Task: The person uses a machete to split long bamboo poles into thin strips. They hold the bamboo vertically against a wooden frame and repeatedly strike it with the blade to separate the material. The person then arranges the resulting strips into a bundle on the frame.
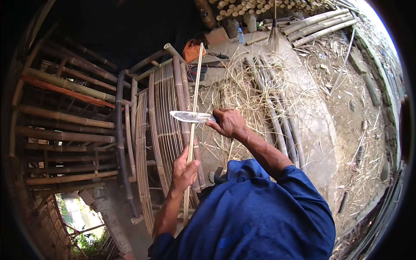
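A worker in a dark blue shirt [255,212] draws a broad, pale metal knife [184,115] across a long, straw-coloured bamboo strip [197,82], which stretches from far to near beside a slatted brown bamboo frame [167,117]. The right hand's [229,122] fingers are wrapped around the knife's handle; the left hand's [184,170] curl around the strip, nearer the body. Thinning or splitting the strip appears to be the step in hand; the next move likely calls for a firm left hold and a steady blade angle. The right hand covers most of the handle, the cutting edge's bite is unclear, and the strip's near end is hard to make out by the shirt.
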Motion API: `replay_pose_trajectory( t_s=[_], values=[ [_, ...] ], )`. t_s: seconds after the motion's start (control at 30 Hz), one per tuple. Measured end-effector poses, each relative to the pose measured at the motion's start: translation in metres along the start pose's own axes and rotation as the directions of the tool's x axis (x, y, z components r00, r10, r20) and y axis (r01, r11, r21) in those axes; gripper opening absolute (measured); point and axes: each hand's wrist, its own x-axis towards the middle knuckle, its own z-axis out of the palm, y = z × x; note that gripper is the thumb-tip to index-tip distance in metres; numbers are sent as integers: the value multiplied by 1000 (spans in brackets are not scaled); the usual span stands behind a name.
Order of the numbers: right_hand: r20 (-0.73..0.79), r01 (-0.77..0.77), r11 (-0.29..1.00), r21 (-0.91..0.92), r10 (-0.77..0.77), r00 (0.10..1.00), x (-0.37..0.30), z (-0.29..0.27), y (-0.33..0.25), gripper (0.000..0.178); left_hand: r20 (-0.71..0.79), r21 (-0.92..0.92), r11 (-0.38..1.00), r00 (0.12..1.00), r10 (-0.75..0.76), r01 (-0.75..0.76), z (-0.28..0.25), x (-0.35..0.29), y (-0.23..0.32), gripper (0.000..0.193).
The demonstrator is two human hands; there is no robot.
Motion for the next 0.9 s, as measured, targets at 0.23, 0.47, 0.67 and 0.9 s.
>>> replay_pose_trajectory(
  t_s=[0.23,0.47,0.67,0.9],
  values=[
    [-130,-369,929,-10,365,922,51,-40,90,68,77,73,990,989,-122,117,-9,-89,14,71],
    [-223,-504,788,355,594,773,58,-108,206,77,-88,529,847,996,-6,52,-41,-157,30,57],
    [299,-545,576,610,470,831,20,-30,45,34,-70,922,271,569,819,-277,-67,-72,156,40],
    [463,-548,392,739,296,836,-35,32,-40,39,-458,703,577,357,814,-416,-58,-28,181,38]
  ],
)
